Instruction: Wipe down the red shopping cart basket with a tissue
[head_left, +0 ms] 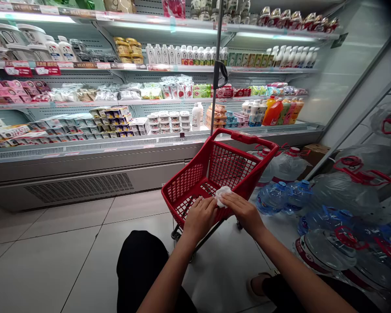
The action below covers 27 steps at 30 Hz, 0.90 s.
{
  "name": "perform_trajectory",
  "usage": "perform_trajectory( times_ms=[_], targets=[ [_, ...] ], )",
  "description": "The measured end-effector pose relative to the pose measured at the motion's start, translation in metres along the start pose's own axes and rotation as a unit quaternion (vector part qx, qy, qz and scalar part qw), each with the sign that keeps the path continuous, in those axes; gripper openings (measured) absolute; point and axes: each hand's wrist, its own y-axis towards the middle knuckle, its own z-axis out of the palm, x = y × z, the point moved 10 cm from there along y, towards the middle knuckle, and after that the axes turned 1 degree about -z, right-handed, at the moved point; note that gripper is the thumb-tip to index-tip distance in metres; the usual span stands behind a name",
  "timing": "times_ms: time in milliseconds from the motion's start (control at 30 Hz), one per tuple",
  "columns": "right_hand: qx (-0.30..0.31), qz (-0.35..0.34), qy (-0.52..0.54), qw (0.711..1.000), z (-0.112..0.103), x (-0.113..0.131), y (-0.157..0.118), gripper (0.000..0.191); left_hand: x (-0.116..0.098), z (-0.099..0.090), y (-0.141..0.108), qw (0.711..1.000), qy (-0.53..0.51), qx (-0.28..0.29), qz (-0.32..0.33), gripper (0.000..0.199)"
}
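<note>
A small red shopping cart (233, 161) with a mesh basket stands on the floor in front of me. At its near rim, my right hand (243, 209) presses a crumpled white cloth or tissue (223, 196), its fingers together over it. Beside it on the left, my left hand (200, 217) rests over the same rim, fingertips next to the white wad. Its fingers are bent around the edge, and their undersides are hidden.
A refrigerated shelf unit (143, 148) full of dairy and drinks runs behind the cart. Large water bottles (329, 248) crowd the floor at the right. My knee (141, 261) is at the lower left of the cart.
</note>
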Motion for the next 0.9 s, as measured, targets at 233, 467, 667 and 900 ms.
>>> perform_trajectory(
  times_ms=[233, 467, 667, 900],
  targets=[
    [-0.026, 0.075, -0.033, 0.996, -0.032, -0.086, 0.006, 0.046, 0.041, -0.008, -0.029, 0.996, -0.01, 0.088, 0.025, 0.066],
    [-0.017, 0.04, 0.035, 0.998, 0.007, 0.008, 0.0, 0.049, 0.051, -0.002, -0.029, 0.998, 0.014, 0.045, -0.037, 0.079],
    [0.036, -0.069, 0.097, 0.992, 0.009, 0.043, -0.002, 0.051, 0.034, 0.002, -0.026, 0.999, 0.024, 0.03, -0.018, 0.097],
    [-0.031, 0.08, 0.009, 0.996, -0.013, -0.084, 0.005, 0.046, 0.037, 0.0, -0.035, 0.99, 0.059, 0.065, 0.108, 0.093]
  ],
)
